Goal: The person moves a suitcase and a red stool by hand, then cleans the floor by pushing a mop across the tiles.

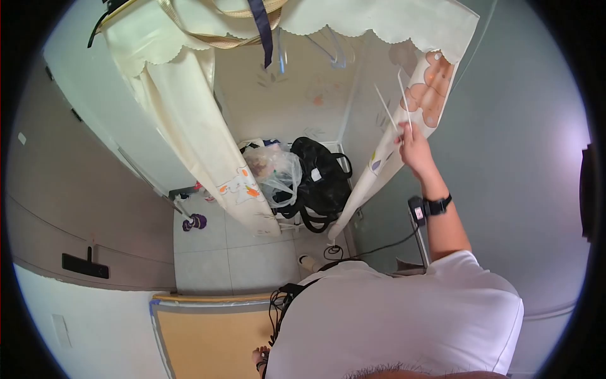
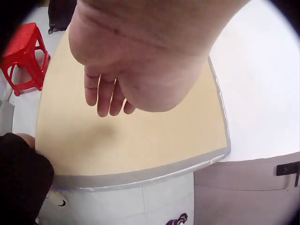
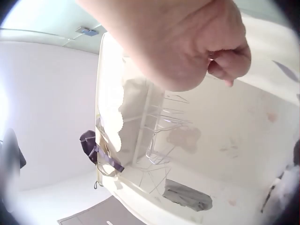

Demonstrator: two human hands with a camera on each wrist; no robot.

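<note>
The right hand [image 1: 413, 140] is raised at the right curtain [image 1: 435, 76] of a fabric wardrobe [image 1: 290, 95], its fingers curled tight. In the head view it grips a thin white hanger [image 1: 399, 101], whose two rods rise from the fist against the curtain's orange print. In the right wrist view the fingers [image 3: 225, 63] are bunched with the thumb tucked under, but the hanger itself is hard to make out there.

The left hand [image 2: 136, 70] hangs low over a tan mat [image 2: 131, 140] with a grey edge. Its fingers [image 2: 105, 96] droop loosely, slightly bent, holding and touching nothing. In the head view this hand is hidden under the person's white shirt [image 1: 404, 316].

Inside the wardrobe, on its floor, lie a clear plastic bag [image 1: 278, 170] with mixed contents that cannot be told apart, and to its right a black bag [image 1: 322, 177] with loop handles. More hangers [image 1: 331, 47] hang far up on the rail, and a dark strap [image 1: 262, 28] dangles from the top. The left curtain [image 1: 189, 126] is drawn aside.

A red stool [image 2: 21, 56] stands beyond the mat's far left corner, cut off by the frame. A small purple thing [image 1: 194, 222] lies on the floor tiles [image 1: 221, 252] left of the wardrobe; what it is cannot be told.
</note>
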